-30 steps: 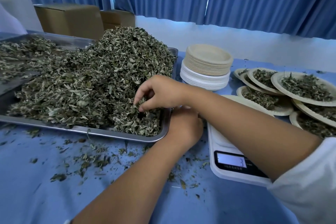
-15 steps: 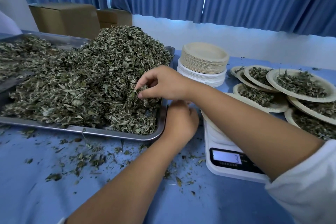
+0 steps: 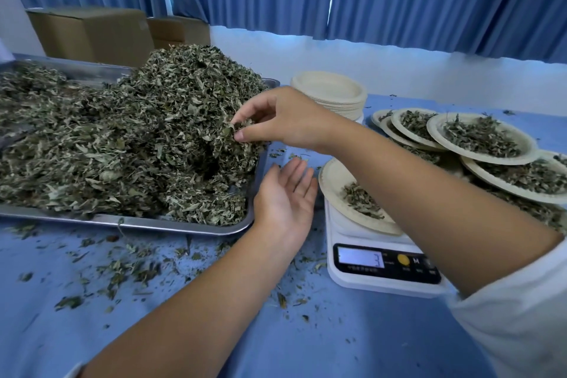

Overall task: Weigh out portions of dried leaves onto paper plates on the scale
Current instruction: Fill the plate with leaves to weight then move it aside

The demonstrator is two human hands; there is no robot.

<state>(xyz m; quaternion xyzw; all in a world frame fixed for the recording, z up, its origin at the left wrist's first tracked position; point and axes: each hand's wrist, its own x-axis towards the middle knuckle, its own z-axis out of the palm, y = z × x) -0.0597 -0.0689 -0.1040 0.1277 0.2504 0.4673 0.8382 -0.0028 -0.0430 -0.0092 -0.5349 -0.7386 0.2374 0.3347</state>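
A big heap of dried leaves (image 3: pixel 129 138) fills a steel tray (image 3: pixel 184 225) on the left. My right hand (image 3: pixel 282 120) reaches across to the heap's right edge and pinches a small bunch of leaves between thumb and fingers. My left hand (image 3: pixel 285 196) lies palm up with straight fingers, empty, between the tray's right rim and the scale. A white digital scale (image 3: pixel 380 267) stands at centre right; its display reads 3. On it sits a paper plate (image 3: pixel 334 181) holding a little pile of leaves, partly hidden by my right forearm.
A stack of unused paper plates (image 3: pixel 329 95) stands behind my right hand. Several filled plates (image 3: pixel 478 138) overlap at the right. Loose leaf bits (image 3: pixel 122 270) litter the blue tablecloth in front of the tray. Cardboard boxes (image 3: pixel 92 34) stand at the back left, below blue curtains.
My right hand has lifted slightly with its pinch of leaves. My left hand moved out from under the right wrist and turned palm up. The plate on the scale is now visible.
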